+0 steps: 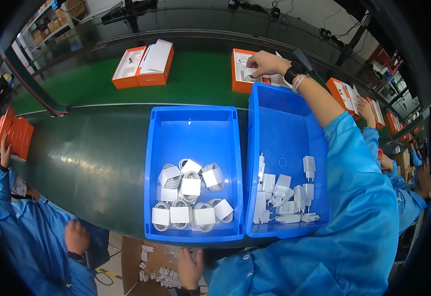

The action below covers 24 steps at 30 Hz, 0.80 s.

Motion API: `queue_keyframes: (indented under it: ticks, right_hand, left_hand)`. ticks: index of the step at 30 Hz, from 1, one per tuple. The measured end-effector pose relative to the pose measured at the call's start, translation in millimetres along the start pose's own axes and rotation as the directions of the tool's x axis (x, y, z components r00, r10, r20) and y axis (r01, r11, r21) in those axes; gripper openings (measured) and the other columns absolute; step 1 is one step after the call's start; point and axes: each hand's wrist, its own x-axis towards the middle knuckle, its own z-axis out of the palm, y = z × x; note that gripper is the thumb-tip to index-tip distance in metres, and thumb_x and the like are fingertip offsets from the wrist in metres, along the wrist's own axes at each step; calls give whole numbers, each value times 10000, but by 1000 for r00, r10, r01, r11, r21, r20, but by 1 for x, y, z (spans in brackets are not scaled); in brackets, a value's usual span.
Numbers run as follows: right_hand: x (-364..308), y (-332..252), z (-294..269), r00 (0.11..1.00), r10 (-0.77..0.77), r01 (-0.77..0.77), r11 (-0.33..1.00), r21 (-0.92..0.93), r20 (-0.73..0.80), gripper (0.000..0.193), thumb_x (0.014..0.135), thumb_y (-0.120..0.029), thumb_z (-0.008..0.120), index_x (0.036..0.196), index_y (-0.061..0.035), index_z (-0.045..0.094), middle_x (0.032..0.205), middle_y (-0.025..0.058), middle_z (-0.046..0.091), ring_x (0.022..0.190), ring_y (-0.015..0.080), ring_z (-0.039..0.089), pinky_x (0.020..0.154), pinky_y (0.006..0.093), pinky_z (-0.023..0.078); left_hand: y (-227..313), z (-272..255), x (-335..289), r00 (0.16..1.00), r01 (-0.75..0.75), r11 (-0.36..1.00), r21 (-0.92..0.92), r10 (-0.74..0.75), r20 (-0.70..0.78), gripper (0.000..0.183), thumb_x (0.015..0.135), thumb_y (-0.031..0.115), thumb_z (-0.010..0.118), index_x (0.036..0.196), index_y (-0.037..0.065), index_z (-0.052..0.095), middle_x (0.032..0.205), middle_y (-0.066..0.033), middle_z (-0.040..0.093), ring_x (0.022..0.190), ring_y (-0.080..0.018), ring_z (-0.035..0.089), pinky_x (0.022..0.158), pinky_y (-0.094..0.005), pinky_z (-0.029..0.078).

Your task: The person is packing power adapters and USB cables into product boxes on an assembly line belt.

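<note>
My right hand reaches far across the green belt and rests, fingers bent, on the white insert of an open orange box. A dark band and a pale band sit on that wrist. Whether the fingers pinch anything is hidden. My left hand hangs low below the table edge with fingers spread, over a cardboard box of small white parts. In front of me stand two blue bins: the left bin holds several coiled white cables, the right bin holds several white chargers.
Another open orange box lies on the green belt at the far left. More orange boxes lie to the right, by a co-worker's hand. A co-worker in blue stands at my left near stacked orange boxes.
</note>
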Motion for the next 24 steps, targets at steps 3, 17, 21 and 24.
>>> queue_keyframes:
  ticks: [3, 17, 21, 24]
  right_hand:
    - [-3, 7, 2, 1000, 15, -15, 1000, 19, 3, 455, 732, -212, 775, 1110, 30, 696, 1031, 184, 704, 945, 277, 684, 872, 353, 542]
    - [0, 30, 34, 997, -72, 71, 995, 64, 11, 339, 770, -227, 735, 1020, 2, 716, 904, 148, 718, 841, 274, 682, 769, 393, 536]
    - [-5, 28, 34, 995, -70, 71, 997, 15, -67, 298, 737, -221, 745, 930, 5, 719, 846, 157, 711, 793, 251, 684, 728, 375, 528]
    - [-1, 3, 18, 992, 95, -86, 990, -111, 79, 244, 764, -177, 723, 935, -5, 748, 868, 164, 732, 787, 261, 698, 729, 377, 538]
  left_hand:
    - [4, 3, 8, 993, 22, 1000, -14, -20, 117, 414, 915, 307, 657, 1122, -40, 566, 1051, -249, 608, 932, -429, 622, 794, -493, 504]
    - [-22, 20, 1, 947, 135, 987, 88, -154, 281, 421, 906, 197, 621, 1254, -2, 493, 1087, -288, 629, 987, -471, 612, 839, -521, 511]
    - [-38, 26, -23, 948, 196, 972, 132, -222, 228, 449, 892, 166, 597, 1308, 56, 470, 1171, -229, 631, 1013, -451, 629, 852, -512, 524]
    - [-39, 32, -43, 931, 283, 949, 137, -306, 197, 417, 895, 180, 603, 1289, 71, 525, 1201, -198, 612, 1015, -431, 632, 858, -506, 526]
